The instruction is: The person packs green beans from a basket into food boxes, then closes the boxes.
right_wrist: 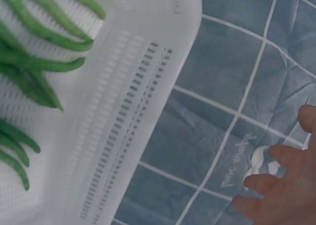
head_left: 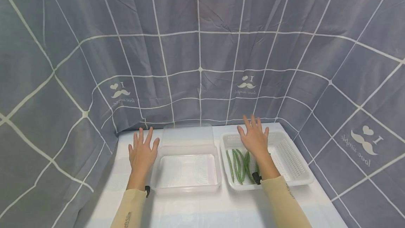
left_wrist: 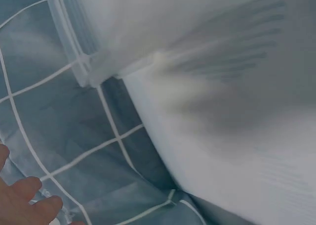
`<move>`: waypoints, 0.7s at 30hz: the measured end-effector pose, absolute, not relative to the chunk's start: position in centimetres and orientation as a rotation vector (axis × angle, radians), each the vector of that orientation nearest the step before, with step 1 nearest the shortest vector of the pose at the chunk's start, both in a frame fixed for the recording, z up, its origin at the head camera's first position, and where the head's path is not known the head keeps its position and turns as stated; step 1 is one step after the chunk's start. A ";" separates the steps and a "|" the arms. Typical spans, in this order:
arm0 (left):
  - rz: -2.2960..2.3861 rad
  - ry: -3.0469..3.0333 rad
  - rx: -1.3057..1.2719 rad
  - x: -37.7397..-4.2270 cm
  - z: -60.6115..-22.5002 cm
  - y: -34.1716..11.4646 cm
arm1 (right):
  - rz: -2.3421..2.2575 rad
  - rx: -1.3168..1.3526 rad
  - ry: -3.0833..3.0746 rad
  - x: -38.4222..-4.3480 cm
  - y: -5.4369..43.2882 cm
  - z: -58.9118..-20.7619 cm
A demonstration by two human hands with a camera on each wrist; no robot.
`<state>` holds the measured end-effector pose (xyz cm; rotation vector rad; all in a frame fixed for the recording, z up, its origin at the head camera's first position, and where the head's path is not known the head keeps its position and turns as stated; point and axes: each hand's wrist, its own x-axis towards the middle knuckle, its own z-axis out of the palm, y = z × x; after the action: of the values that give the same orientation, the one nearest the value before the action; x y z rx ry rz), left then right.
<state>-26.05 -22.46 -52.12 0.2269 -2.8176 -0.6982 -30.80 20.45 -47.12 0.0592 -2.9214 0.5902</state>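
In the head view my left hand (head_left: 142, 156) is held with fingers spread, just left of a clear plastic box (head_left: 186, 189). My right hand (head_left: 255, 140), fingers also spread, is over a white perforated basket (head_left: 308, 177). Several green beans (head_left: 236, 164) lie in the left half of that basket, some hidden under the right forearm. Neither hand holds anything. The right wrist view shows the beans (right_wrist: 44, 64) beside the basket's slotted wall (right_wrist: 128, 111), with the right fingers (right_wrist: 281, 185) at the edge. Left fingers (left_wrist: 29, 200) appear low in the left wrist view.
A clear lid-like panel (head_left: 188, 134) stands at the back of the box. The white table (head_left: 177, 210) meets a grey-blue checked curtain (head_left: 218, 52) at the back and both sides. Small dark wrist devices (head_left: 256, 178) sit at the sleeve cuffs.
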 end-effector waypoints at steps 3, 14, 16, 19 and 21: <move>-0.706 -2.835 0.245 -25.7 -52.5 -22.8 | 0.578 0.039 -2.934 -30.3 21.3 -47.1; -0.758 -2.854 0.267 -25.0 -54.2 -23.2 | 0.580 -0.028 -2.953 -29.3 24.3 -48.0; -0.751 -2.871 0.276 -24.8 -54.7 -23.1 | 0.585 -0.036 -2.956 -29.2 24.9 -48.1; -0.767 -2.902 0.290 -24.4 -55.3 -22.9 | 0.589 -0.051 -2.963 -29.1 25.8 -48.3; -0.784 -2.918 0.301 -24.2 -55.7 -22.7 | 0.598 -0.069 -2.963 -28.9 26.4 -48.5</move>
<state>-24.16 -22.66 -55.66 0.3009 -2.9183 -0.7845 -28.93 26.36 -48.47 -0.0694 -2.9632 0.5979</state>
